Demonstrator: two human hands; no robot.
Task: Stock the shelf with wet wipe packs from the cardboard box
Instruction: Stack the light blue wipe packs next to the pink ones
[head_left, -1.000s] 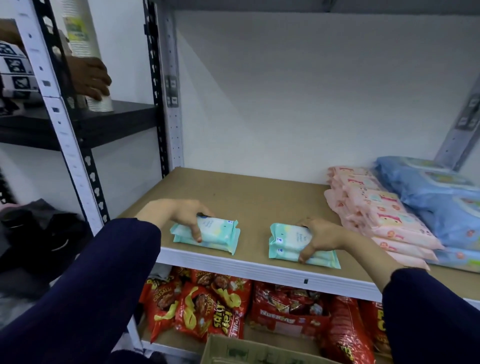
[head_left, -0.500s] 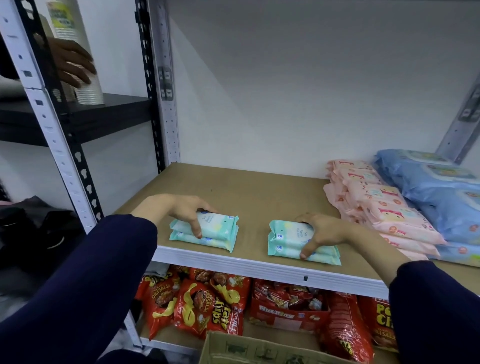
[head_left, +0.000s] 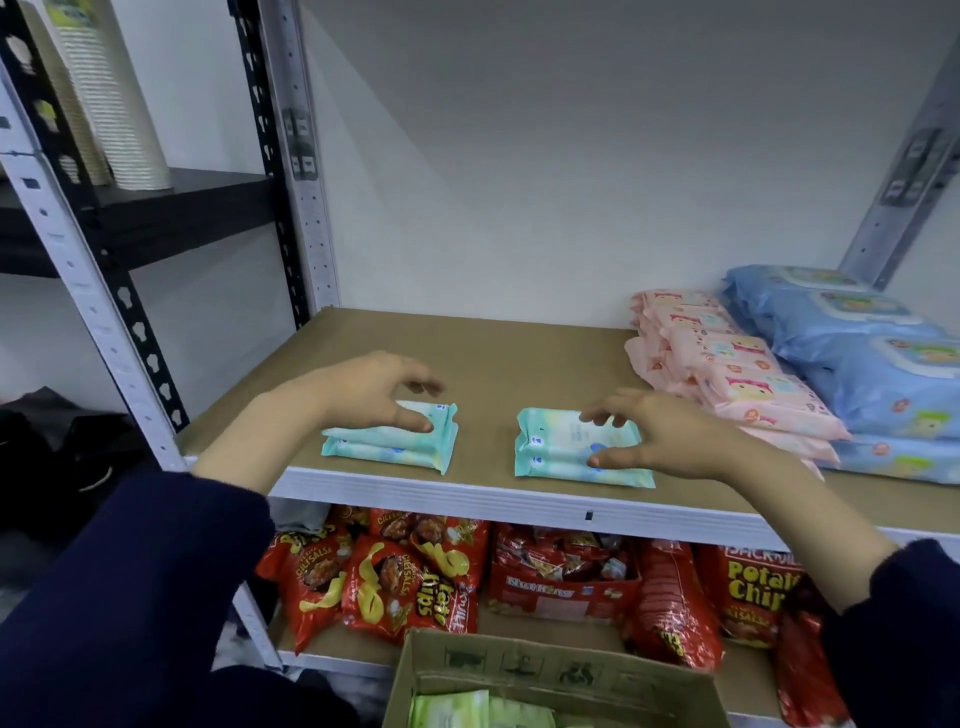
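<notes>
Lying on the shelf (head_left: 519, 353), the left stack (head_left: 389, 449) and right stack (head_left: 556, 457) sit under the left hand (head_left: 358, 395) and right hand (head_left: 667, 439) (grips apart, clamping nothing); more packs (head_left: 452, 709) wait in the cardboard box (head_left: 545, 670).

Head view, near, facing down onto shelf (head_left: 519, 358).

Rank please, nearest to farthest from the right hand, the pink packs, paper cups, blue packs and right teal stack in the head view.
1. right teal stack, beneath the right hand
2. pink packs, just to its right
3. blue packs, farther right
4. paper cups, far upper left
</notes>
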